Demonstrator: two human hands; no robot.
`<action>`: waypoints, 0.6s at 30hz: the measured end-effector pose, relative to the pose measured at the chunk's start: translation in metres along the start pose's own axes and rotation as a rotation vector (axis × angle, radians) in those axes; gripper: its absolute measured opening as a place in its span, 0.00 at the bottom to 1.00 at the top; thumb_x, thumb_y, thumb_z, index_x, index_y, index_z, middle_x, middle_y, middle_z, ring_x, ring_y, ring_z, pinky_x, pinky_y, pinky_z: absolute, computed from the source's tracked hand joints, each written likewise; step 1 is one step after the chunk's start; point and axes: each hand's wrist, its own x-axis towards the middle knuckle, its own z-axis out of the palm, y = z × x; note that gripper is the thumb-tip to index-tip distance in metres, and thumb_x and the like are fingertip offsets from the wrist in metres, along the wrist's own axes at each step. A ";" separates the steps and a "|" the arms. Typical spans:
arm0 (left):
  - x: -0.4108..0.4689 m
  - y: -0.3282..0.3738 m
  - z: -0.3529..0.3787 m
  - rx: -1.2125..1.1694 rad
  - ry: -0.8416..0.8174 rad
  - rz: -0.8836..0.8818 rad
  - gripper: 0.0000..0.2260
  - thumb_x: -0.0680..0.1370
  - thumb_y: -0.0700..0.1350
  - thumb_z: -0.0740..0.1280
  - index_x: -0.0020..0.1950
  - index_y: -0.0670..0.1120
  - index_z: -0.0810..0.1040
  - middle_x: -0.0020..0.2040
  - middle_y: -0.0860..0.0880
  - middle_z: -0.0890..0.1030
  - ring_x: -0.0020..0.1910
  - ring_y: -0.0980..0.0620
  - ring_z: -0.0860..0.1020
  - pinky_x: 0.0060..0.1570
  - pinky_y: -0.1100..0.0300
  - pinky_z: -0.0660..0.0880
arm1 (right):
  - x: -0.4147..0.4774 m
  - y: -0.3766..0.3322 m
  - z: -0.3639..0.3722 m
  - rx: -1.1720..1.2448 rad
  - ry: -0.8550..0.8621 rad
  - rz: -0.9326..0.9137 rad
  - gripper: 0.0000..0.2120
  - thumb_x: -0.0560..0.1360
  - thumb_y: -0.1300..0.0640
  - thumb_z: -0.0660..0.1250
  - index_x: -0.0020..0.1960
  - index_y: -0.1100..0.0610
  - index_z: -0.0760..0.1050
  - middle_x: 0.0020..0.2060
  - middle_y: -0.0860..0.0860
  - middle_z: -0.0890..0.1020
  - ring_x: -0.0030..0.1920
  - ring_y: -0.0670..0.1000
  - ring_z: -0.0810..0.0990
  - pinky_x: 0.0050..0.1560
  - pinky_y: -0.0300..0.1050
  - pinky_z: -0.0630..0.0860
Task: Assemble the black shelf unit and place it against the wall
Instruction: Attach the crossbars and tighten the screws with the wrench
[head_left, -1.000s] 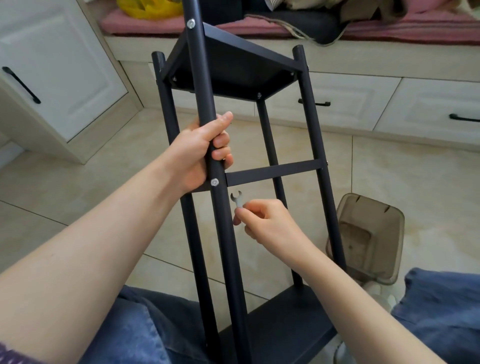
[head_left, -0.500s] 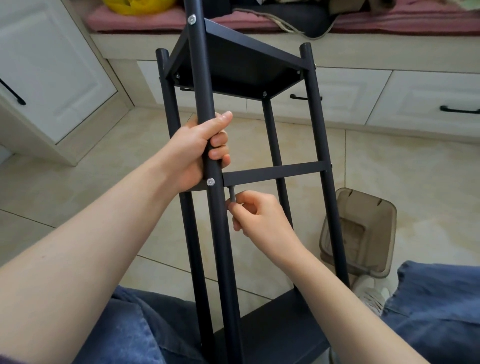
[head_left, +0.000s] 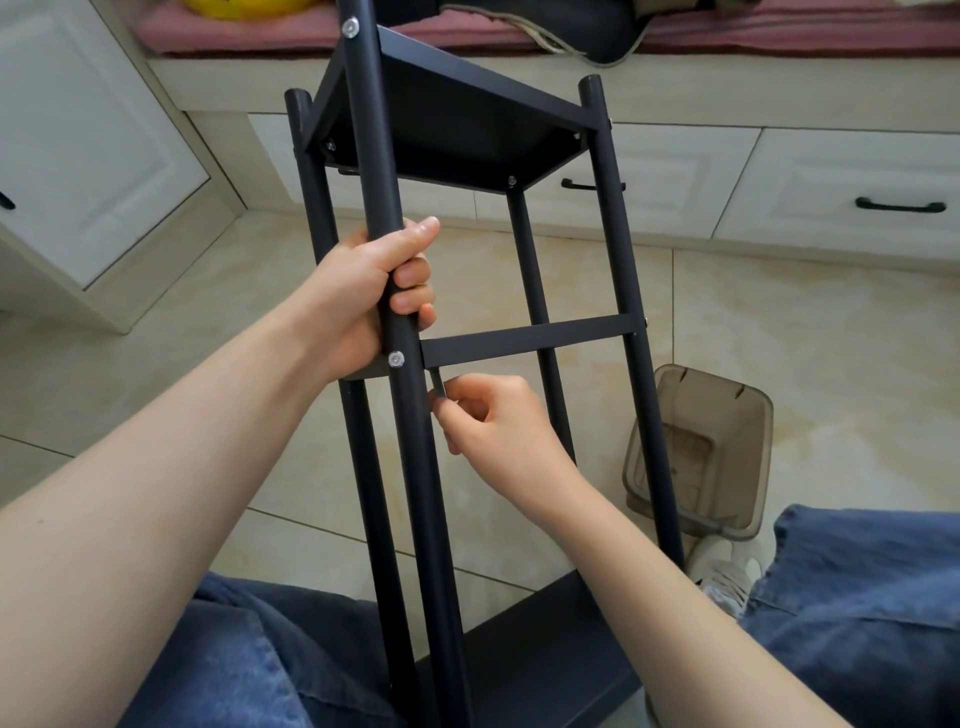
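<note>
The black shelf unit (head_left: 457, 124) lies tilted across my lap, its posts running away from me toward the cabinets. My left hand (head_left: 363, 291) grips the nearest post (head_left: 421, 467) just above a silver bolt head (head_left: 396, 358). A flat crossbar (head_left: 530, 340) joins that post to the right post. My right hand (head_left: 493, 421) pinches a small metal wrench (head_left: 439, 384), whose upper end sits tucked under the crossbar right beside the post. The wrench's jaw is hidden behind the bar.
A translucent brown bin (head_left: 711, 452) lies on the tiled floor (head_left: 831, 364) at the right, behind the right post. White drawer fronts with black handles (head_left: 901, 205) line the back. A white cabinet (head_left: 88, 156) stands at the left. My jeans-clad legs (head_left: 857, 613) frame the bottom.
My right hand has lifted the wrench from open air below the crossbar up against the joint at the post. The left hand has kept its grip on the post.
</note>
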 end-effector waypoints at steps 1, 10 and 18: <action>0.000 0.000 0.000 0.003 -0.002 0.000 0.13 0.82 0.48 0.67 0.40 0.51 0.68 0.28 0.54 0.64 0.24 0.57 0.62 0.28 0.65 0.70 | 0.000 0.000 0.000 0.004 0.008 -0.003 0.20 0.79 0.59 0.64 0.30 0.47 0.72 0.25 0.48 0.73 0.25 0.42 0.67 0.29 0.33 0.64; -0.001 0.000 0.003 0.009 -0.009 -0.006 0.13 0.81 0.48 0.67 0.39 0.51 0.67 0.29 0.54 0.63 0.25 0.57 0.62 0.29 0.65 0.70 | 0.003 0.001 -0.001 0.033 0.035 -0.051 0.17 0.79 0.59 0.64 0.34 0.49 0.80 0.27 0.48 0.81 0.29 0.46 0.73 0.35 0.45 0.74; 0.000 0.000 0.002 0.015 -0.015 -0.004 0.13 0.81 0.48 0.67 0.39 0.51 0.68 0.29 0.54 0.63 0.24 0.57 0.62 0.29 0.65 0.70 | 0.013 0.018 0.007 0.045 0.087 -0.156 0.10 0.79 0.61 0.65 0.47 0.61 0.85 0.31 0.50 0.84 0.32 0.52 0.80 0.43 0.51 0.80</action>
